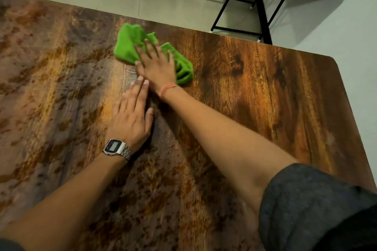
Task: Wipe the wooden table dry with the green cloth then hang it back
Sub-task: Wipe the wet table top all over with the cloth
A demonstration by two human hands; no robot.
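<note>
**Wooden surface and what rests on it**

The dark, mottled wood-grain surface (255, 87) carries a crumpled green cloth (126, 47) near its far edge. A right hand (157, 65) presses flat on the cloth; a left hand (130, 116) lies flat just beside it.

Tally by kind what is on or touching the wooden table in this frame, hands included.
Hands: 2, left hand flat on the wooden table, right hand pressing the cloth
Green cloth: 1
Wristwatch: 1
Total: 4
</note>
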